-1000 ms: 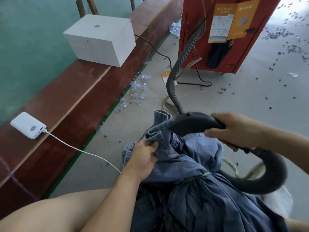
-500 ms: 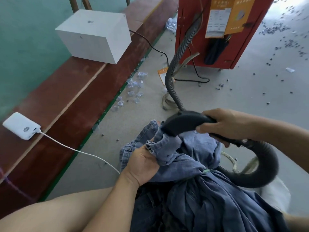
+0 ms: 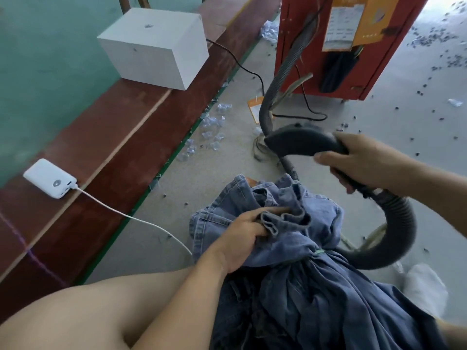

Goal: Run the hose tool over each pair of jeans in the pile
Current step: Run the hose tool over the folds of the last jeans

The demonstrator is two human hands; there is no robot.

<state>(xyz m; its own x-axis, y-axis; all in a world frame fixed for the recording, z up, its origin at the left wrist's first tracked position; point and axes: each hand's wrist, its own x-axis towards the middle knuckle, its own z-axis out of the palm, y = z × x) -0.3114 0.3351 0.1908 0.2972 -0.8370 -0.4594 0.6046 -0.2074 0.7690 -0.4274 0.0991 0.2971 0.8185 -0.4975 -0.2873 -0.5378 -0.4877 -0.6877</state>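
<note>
- Two hands were at work in the lower half of the frame: the left hand (image 3: 246,234) had its fingers curled round a bunched fold of the jeans (image 3: 303,261), and the right hand (image 3: 358,164) was wrapped round the handle of the hose tool (image 3: 303,142).
- The tool's dark nozzle head sat just above centre, lifted clear of the denim and pointing toward the left of the frame; it touched no cloth.
- The jeans lay heaped at lower centre, spilling over the person's lap, cinched by a thin green tie (image 3: 319,251) at centre right.
- A ribbed grey hose (image 3: 401,228) looped from the handle round the right side of the pile, and another stretch rose to the red cabinet (image 3: 316,41) at the top.
- At the left, a white box (image 3: 156,49) and a white power bank (image 3: 49,178) rested on a red-brown ledge (image 3: 121,147), a white cable (image 3: 131,215) trailing from the bank toward the pile.
- Judged risk: with the nozzle off the cloth, the next pass could skip the gathered fold, since the bunching hid inner layers.
- Judged risk: the tie held the bundle together, so single pairs might not be reached unless they were separated.
- Judged risk: the hose loop lay against the heap; pulling the tool far to the left could drag it across and tumble the denim.
- Judged risk: the white cable ran close to the pile's left edge and could be snagged by shifting fabric.
</note>
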